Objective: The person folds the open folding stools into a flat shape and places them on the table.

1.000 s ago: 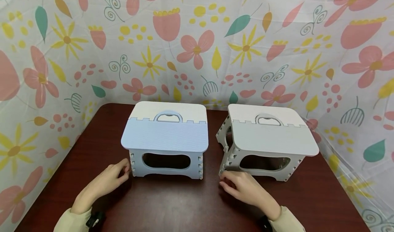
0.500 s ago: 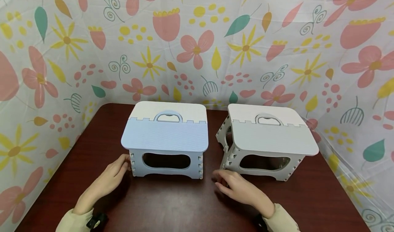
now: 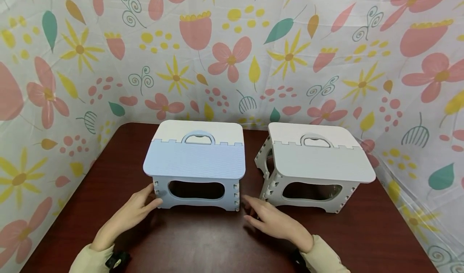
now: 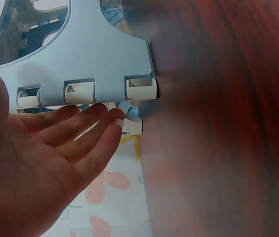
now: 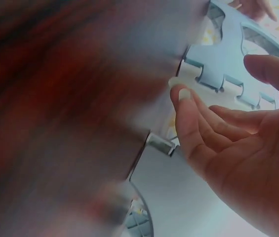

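A folding step stool (image 3: 195,156) with a blue and white top stands unfolded at the centre left. At its left front corner is my left hand (image 3: 127,210), with the thumb in front of the front leg panel and the other fingers along the side. The left wrist view puts those fingertips (image 4: 110,116) right at the white hinge lugs of the blue panel (image 4: 95,44). My right hand (image 3: 273,220) lies near the stool's right front corner, between the two stools. Its fingers (image 5: 191,123) extend loosely in the right wrist view, holding nothing.
A second folding step stool (image 3: 319,156), grey and white, stands unfolded to the right, turned at a slight angle. Both are on a dark red-brown wooden table (image 3: 203,245). A flower-patterned curtain (image 3: 232,63) hangs behind and along both sides.
My right hand has moved left, from the grey stool's front corner toward the blue stool. The left hand's fingers have uncurled and reached the blue stool's left side, thumb spread to the front.
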### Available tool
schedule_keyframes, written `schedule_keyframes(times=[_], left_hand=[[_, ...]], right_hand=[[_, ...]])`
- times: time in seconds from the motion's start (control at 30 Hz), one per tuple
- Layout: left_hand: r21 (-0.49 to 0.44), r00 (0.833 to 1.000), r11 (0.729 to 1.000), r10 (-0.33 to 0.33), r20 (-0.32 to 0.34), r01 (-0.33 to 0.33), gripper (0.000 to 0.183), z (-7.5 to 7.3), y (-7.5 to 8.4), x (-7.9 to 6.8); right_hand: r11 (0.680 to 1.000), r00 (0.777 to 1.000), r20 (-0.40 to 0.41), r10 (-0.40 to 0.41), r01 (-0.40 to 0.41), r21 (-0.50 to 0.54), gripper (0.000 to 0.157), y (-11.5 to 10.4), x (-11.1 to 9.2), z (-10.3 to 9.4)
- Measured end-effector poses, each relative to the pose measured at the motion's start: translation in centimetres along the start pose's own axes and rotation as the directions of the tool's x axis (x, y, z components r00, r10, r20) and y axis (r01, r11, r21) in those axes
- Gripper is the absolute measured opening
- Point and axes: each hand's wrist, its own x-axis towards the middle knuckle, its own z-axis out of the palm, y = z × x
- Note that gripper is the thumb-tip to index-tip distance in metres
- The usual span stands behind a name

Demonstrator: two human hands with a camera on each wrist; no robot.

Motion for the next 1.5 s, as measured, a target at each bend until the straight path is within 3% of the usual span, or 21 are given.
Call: schedule_keyframes(times=[0.3, 0.43, 0.57, 0.7, 1.0, 1.23, 1.5], left_hand=[[0.014, 1.000, 1.000, 0.011, -0.008, -0.011, 0.068, 0.3, 0.3, 0.6], [-0.040, 1.000, 0.999, -0.011, 0.024, 0.012, 0.076, 0.4, 0.2, 0.6], [-0.074, 0.997, 0.996, -0.038, 0.063, 0.042, 0.086, 0.4, 0.1, 0.6], [-0.043, 0.998, 0.999, -0.028, 0.064, 0.031, 0.091, 0.4, 0.0, 0.9], [-0.003, 0.997, 1.000, 0.021, 0.071, -0.021, 0.078, 0.3, -0.1, 1.7], [-0.010, 0.996, 0.999, 0.041, 0.073, -0.041, 0.070, 0.2, -0.4, 2.0], [-0.019, 0.996, 0.999, 0.036, 0.085, -0.034, 0.067, 0.2, -0.4, 2.2]], right_hand=[[0.998, 0.996, 0.062, 0.070, -0.070, -0.006, 0.060, -0.4, 0.4, 0.0], [0.995, 0.991, 0.093, 0.098, -0.098, 0.000, 0.065, -0.6, 0.6, -0.1], [0.996, 0.992, 0.091, 0.092, -0.094, 0.010, 0.067, -0.8, 1.1, 0.1], [0.994, 0.995, 0.061, 0.080, -0.084, 0.064, 0.070, -0.8, 1.9, 0.4], [0.981, 0.993, 0.027, 0.111, -0.114, 0.155, 0.086, -1.1, 3.0, 0.6], [0.974, 0.991, 0.027, 0.134, -0.137, 0.180, 0.089, -1.2, 3.3, 0.6], [0.973, 0.989, -0.016, 0.149, -0.144, 0.182, 0.077, -1.2, 3.9, 0.9]])
